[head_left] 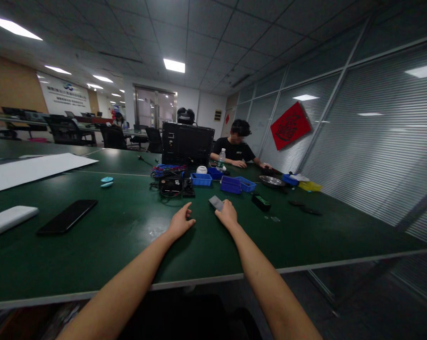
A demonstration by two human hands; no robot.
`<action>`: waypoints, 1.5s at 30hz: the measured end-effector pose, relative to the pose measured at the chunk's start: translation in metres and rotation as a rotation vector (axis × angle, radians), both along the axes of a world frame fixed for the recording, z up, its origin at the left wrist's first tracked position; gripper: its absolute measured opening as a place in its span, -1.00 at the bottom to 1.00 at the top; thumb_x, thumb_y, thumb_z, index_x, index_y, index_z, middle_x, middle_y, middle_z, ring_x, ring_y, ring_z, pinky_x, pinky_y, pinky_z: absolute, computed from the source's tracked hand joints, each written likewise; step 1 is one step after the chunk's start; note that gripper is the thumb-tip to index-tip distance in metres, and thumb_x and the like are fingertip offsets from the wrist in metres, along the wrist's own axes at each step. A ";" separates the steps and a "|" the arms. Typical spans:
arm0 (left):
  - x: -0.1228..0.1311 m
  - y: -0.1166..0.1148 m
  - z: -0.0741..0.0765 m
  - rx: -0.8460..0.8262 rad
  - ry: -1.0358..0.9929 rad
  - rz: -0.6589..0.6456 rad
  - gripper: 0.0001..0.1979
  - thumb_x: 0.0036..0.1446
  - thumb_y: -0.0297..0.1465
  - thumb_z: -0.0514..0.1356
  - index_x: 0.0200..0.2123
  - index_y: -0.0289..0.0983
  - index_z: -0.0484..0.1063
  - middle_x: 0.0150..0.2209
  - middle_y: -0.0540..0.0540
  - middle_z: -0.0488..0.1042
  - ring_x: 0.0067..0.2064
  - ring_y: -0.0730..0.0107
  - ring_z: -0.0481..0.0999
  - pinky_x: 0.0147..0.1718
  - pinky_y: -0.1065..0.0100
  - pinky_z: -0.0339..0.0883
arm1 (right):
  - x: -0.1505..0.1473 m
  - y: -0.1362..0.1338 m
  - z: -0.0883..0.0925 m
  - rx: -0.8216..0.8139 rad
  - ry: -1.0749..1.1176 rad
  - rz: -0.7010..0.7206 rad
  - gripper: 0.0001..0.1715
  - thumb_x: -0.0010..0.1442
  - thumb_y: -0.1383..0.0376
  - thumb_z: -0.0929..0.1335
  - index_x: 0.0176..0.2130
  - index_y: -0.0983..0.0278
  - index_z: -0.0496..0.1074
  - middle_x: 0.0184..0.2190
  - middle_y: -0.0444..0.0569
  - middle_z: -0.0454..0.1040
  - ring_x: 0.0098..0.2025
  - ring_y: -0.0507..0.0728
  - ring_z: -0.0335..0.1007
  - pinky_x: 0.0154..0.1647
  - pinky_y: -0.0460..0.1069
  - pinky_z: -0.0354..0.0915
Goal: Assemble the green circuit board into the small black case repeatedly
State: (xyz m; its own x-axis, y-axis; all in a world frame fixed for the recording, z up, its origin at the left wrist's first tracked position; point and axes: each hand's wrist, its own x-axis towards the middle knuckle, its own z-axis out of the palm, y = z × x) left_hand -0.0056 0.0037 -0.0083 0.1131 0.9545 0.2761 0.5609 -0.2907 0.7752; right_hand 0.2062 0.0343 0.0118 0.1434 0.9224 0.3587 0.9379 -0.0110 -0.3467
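My right hand (229,214) grips the near right end of a small grey rectangular box (216,203), at or just above the green table (135,255). What is printed on the box, if anything, is too small to read. To the left of it, my left hand (181,221) holds nothing, its thumb and fingers apart and slightly curled, low over the tabletop. A black and green box (261,202) lies to the right of my right hand. Beyond my hands sits a black device with cables (171,185).
Blue trays (201,179), a baseball (201,169) and a water bottle (221,158) stand farther back, before a monitor (188,144). A metal bowl (272,181) is at right. Leftward lie a black phone-like slab (68,216) and a turquoise object (107,182). A co-worker (234,146) sits across.
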 end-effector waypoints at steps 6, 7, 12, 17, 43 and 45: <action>0.000 -0.001 0.001 -0.005 -0.004 0.009 -0.28 -0.16 -0.42 0.21 0.13 -0.19 0.09 -0.15 -0.06 0.40 -0.22 0.43 0.41 -0.20 0.41 0.27 | -0.008 -0.005 0.001 0.031 -0.154 0.040 -0.55 -0.05 0.29 0.34 -0.13 0.30 0.19 -0.15 0.12 0.28 -0.15 0.19 0.27 -0.23 0.01 0.18; 0.000 -0.001 0.001 -0.005 -0.004 0.008 -0.28 -0.16 -0.41 0.21 0.13 -0.19 0.09 -0.15 -0.06 0.40 -0.22 0.43 0.41 -0.20 0.41 0.27 | -0.009 -0.006 0.002 0.043 -0.181 0.050 -0.55 -0.04 0.29 0.34 -0.12 0.28 0.19 -0.15 0.11 0.28 -0.14 0.19 0.26 -0.23 0.00 0.18; -0.001 0.000 -0.001 0.003 -0.004 0.004 -0.29 -0.16 -0.41 0.21 0.13 -0.19 0.10 -0.14 -0.06 0.40 -0.23 0.44 0.41 -0.21 0.41 0.27 | -0.011 -0.007 0.002 0.075 -0.241 0.108 -0.52 -0.04 0.32 0.34 -0.09 0.29 0.18 -0.14 0.17 0.26 -0.12 0.25 0.21 -0.23 0.05 0.17; -0.001 0.000 -0.002 0.016 0.015 0.002 -0.29 -0.16 -0.40 0.21 0.13 -0.20 0.09 -0.14 -0.07 0.40 -0.23 0.44 0.41 -0.22 0.41 0.27 | -0.014 -0.009 0.002 0.101 -0.303 0.138 -0.53 -0.04 0.34 0.35 -0.09 0.28 0.20 -0.11 0.16 0.24 -0.12 0.23 0.18 -0.20 0.06 0.15; -0.002 0.003 -0.005 0.034 0.014 -0.007 -0.31 -0.15 -0.40 0.20 0.12 -0.20 0.10 -0.15 -0.06 0.40 -0.24 0.45 0.40 -0.21 0.41 0.26 | -0.010 0.000 0.003 -0.116 0.199 0.048 -0.37 0.16 -0.01 0.09 0.02 0.34 0.26 -0.07 0.13 0.34 -0.06 0.19 0.26 -0.15 0.00 0.16; -0.002 0.003 -0.004 0.034 0.021 -0.005 -0.30 -0.15 -0.39 0.20 0.12 -0.20 0.10 -0.15 -0.06 0.40 -0.24 0.44 0.40 -0.22 0.40 0.26 | -0.011 -0.001 0.003 -0.137 0.181 0.070 -0.39 0.14 -0.03 0.10 -0.03 0.31 0.30 -0.11 0.11 0.37 -0.10 0.18 0.29 -0.19 0.00 0.18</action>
State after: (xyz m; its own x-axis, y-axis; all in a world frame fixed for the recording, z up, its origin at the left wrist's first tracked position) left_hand -0.0073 0.0066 -0.0128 0.1240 0.9438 0.3063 0.5754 -0.3198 0.7528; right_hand 0.1954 0.0330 0.0151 0.1280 0.9707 0.2034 0.8606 -0.0068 -0.5093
